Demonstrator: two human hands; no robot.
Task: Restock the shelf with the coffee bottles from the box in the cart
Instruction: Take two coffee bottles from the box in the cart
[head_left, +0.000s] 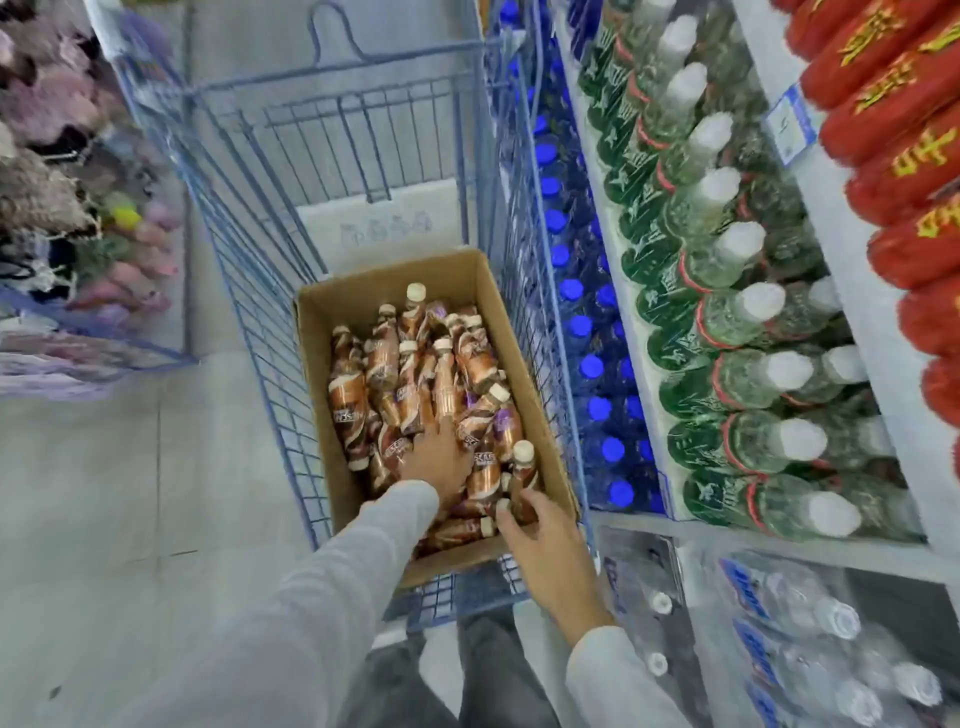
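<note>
Now both hands are inside the one cardboard box (389, 280) that stands in the blue wire cart (249, 322); the left hand (436, 452) lies with fingers straight and slightly spread, pressing on the heap of coffee bottles (384, 364) and gripping none; the right hand (545, 551) curls thumb and fingers round one upright bottle (522, 467) at the box's near right corner; the jumbled bottles overlap too much to count exactly; the shelf (831, 218) stands just right of the cart

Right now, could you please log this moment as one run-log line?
left hand: rests on coffee bottles | right hand: grips upright bottle | box: in cart
</note>
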